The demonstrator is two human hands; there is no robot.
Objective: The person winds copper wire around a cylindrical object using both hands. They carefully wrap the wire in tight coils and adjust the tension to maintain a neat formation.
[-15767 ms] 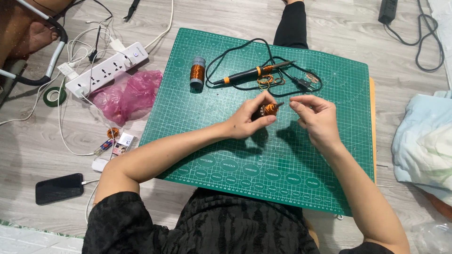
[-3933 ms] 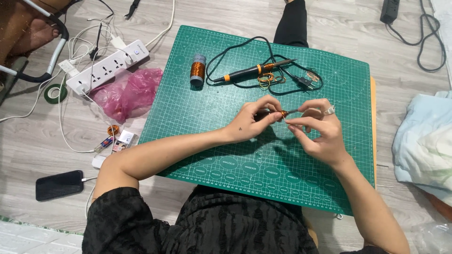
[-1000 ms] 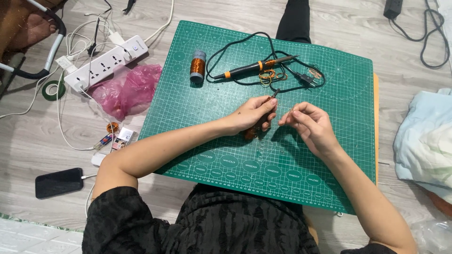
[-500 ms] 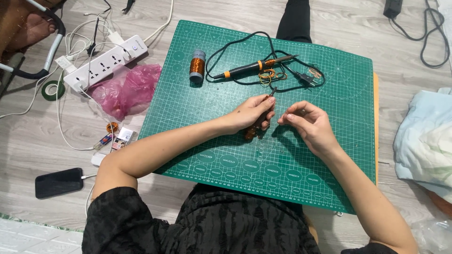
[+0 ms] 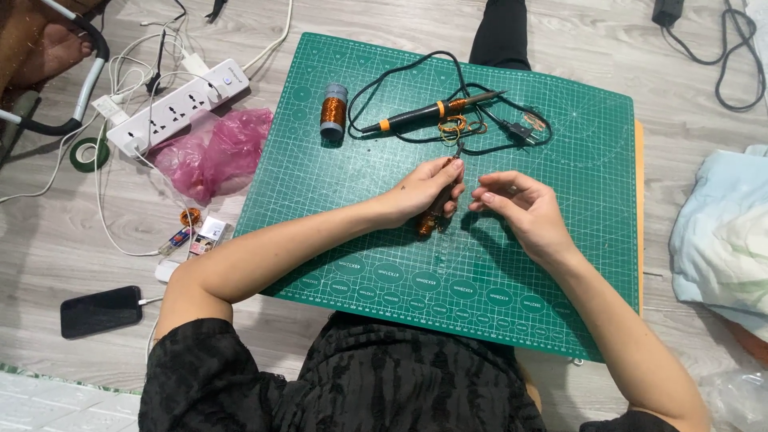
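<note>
pinching a small copper-wound coil in my left hand, fingers closed round it with its lower end down against the green cutting mat. my right hand sits just beside, fingertips nearly together; i cannot tell if they grip fine wire. seconds ago the coil was lifted between both hands; now it is lowered and the right has let off it. beyond lie the soldering iron and a copper wire spool.
</note>
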